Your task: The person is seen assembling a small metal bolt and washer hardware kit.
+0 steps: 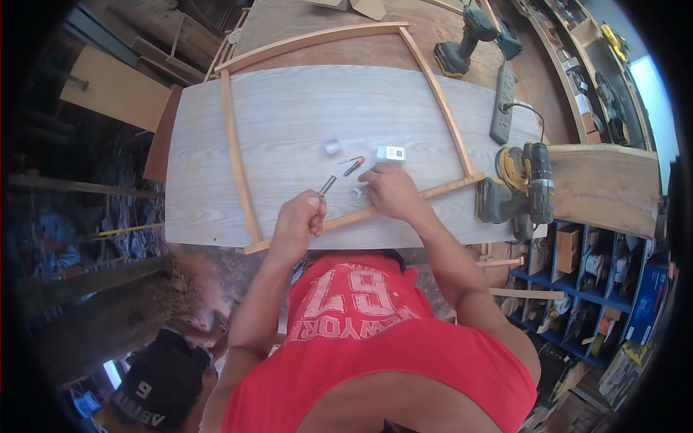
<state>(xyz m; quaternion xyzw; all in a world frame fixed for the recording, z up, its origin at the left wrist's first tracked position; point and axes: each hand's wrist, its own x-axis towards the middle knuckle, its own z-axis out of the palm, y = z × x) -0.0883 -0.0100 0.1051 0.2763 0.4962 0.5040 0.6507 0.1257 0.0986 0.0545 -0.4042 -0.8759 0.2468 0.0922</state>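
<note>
My left hand (pixel 294 222) is closed around the lower end of a router bit (pixel 328 185), its round metal shank slanting up and right from the fingers. To its right, my right hand (pixel 393 191) reaches over the board with fingers apart and slightly bent. By those fingertips lies a small pale grey piece (pixel 356 193) with a curved end, partly hidden. Just beyond rests a slim bit with a red part (pixel 354 167). A small clear plastic cover (pixel 332 146) lies farther left, and a labelled clear plastic case (pixel 391 153) sits beyond my right hand.
A narrow wooden frame (pixel 232 144) lies across the pale wood-grain board (pixel 195 166). At the right are a cordless drill (pixel 540 184), a yellow-black sander (pixel 511 169) and a power strip (pixel 503 108). Another cordless tool (pixel 465 43) stands far right. A person in a dark cap (pixel 162 379) is at lower left.
</note>
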